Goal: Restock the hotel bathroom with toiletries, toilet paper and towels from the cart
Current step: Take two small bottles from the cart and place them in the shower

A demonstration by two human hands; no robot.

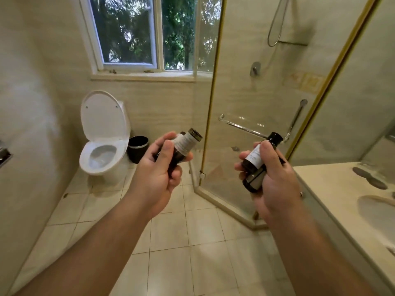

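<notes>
Head camera looks down over both forearms into a tiled bathroom. The left hand (159,174), centre left of the frame, is curled tight round the left-hand bottles (188,142), dark with a white label; the thumb lies across the front and a ribbed dark cap sticks out past the fingers toward the upper right. Whether that fist holds 1 or 2 I cannot tell. The right hand (275,184), centre right, grips an upright bottle (256,155), the thumb pressed along its side and the black cap pointing up. A lower bottle (253,181), also dark, lies under the same curled fingers. The 2 hands are apart.

The gold frame post (210,103) of the glass shower enclosure (245,82) runs up the picture between the hands, and its chrome bar (241,126) crosses just above the upright bottle's cap. At the right edge the vanity counter (333,189) with its basin (376,212) runs down beside the right forearm. At centre left stands the toilet (102,150), lid raised, with a black bin (137,148) just beside it. The tiled floor (192,253) spreads across the lower centre between the forearms, from toilet to shower base.
</notes>
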